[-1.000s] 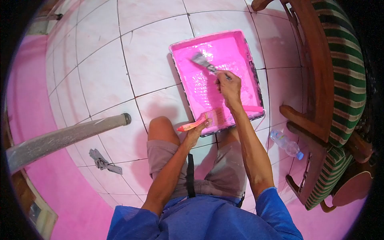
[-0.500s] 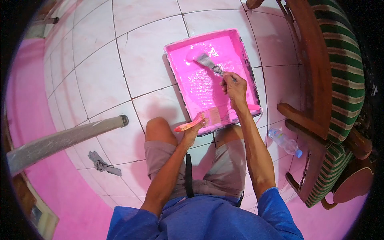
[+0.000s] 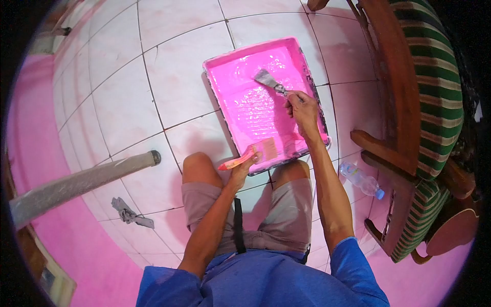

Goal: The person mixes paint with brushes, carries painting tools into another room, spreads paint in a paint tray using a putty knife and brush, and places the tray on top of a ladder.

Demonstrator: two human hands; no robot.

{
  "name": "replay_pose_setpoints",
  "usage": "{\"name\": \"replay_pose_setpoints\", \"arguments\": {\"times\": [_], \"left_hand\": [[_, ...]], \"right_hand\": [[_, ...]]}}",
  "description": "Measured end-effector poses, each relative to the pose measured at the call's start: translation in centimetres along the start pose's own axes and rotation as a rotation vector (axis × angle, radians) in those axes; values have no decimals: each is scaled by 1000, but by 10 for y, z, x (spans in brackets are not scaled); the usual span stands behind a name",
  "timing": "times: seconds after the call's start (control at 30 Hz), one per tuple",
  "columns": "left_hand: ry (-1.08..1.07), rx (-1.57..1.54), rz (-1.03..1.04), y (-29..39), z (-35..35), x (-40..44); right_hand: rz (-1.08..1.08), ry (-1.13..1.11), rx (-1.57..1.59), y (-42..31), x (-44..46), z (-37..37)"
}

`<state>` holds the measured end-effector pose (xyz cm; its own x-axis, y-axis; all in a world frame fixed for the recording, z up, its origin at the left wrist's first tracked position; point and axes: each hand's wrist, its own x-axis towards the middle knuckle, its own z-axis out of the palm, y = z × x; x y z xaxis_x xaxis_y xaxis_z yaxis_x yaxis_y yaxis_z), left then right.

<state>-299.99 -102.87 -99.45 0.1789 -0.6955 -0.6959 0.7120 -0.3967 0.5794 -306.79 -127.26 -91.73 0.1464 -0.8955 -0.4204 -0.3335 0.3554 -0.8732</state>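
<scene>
Head view: nearest are my blue fabric shirt [image 3: 255, 281] and grey-brown cloth shorts [image 3: 286, 217]. Left of them, a crumpled grey item [image 3: 130, 214] lies on the white tiled floor [image 3: 189, 82]; to the right, a clear plastic bottle with a blue cap [image 3: 359, 178] lies on its side near a brown wooden chair with a green-striped cushion [image 3: 440, 92]. My left hand [image 3: 249, 165] is closed around a flat paintbrush with an orange-red handle and pale bristles [image 3: 267, 148], at the near end of the tray. Farther on, my right hand [image 3: 303, 108] grips a grey metal-bladed scraper [image 3: 266, 78], blade over the paint; contact cannot be determined. The rectangular, pink-coated paint tray [image 3: 245, 50] sits on the floor beyond my knees, wet pink paint inside.
</scene>
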Motion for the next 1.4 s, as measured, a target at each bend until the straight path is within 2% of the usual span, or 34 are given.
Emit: {"name": "replay_pose_setpoints", "arguments": {"times": [0.07,0.13,0.17,0.23,0.27,0.37,0.43,0.6,0.67,0.7,0.77,0.83,0.9,0.93,1.0,1.17,1.27,1.33,1.4], "left_hand": [[-12,21,-8,3,0,0],[-20,42,-16,12,5,-4],[1,36,-13,15,7,-7],[20,30,-14,14,7,-9],[3,32,-13,11,3,-7],[-16,26,-13,12,3,-6],[-22,21,-16,10,0,-5],[-19,87,-15,8,-1,-3],[-24,74,-17,11,2,-4],[-31,66,-26,13,3,-6],[-42,75,-30,15,2,-6],[-55,81,-34,16,2,-7],[-41,37,-31,17,4,-10],[-42,33,-31,19,5,-10],[-43,21,-26,23,7,-11],[-75,23,-33,11,-4,-6],[-83,18,-33,15,-1,-8],[-63,23,-40,19,-1,-10],[-110,51,-30,22,-1,-11]], "right_hand": [[39,-62,14,-1,1,-2],[-90,125,-108,1,8,-7],[-90,126,-108,3,11,-9],[-55,-50,-39,2,13,-12],[-55,-47,-42,2,14,-13],[-24,-5,42,-7,16,-12],[-25,172,-128,-9,21,-16],[-12,-36,-154,-22,23,-21],[-291,79,-505,-33,37,-29],[-295,76,-508,-42,40,-31],[-604,41,-793,-69,43,-33],[-643,-25,-857,-85,49,-30],[-814,-65,-1076,-93,55,-22],[-815,-67,-1079,-96,57,-18],[-840,-237,-1195,-100,60,-8],[-898,-290,-1213,-115,71,-7],[-850,-192,-1265,-110,78,-7],[-818,-329,-1343,-111,68,-4],[-823,-336,-1257,-120,65,-5]]}}
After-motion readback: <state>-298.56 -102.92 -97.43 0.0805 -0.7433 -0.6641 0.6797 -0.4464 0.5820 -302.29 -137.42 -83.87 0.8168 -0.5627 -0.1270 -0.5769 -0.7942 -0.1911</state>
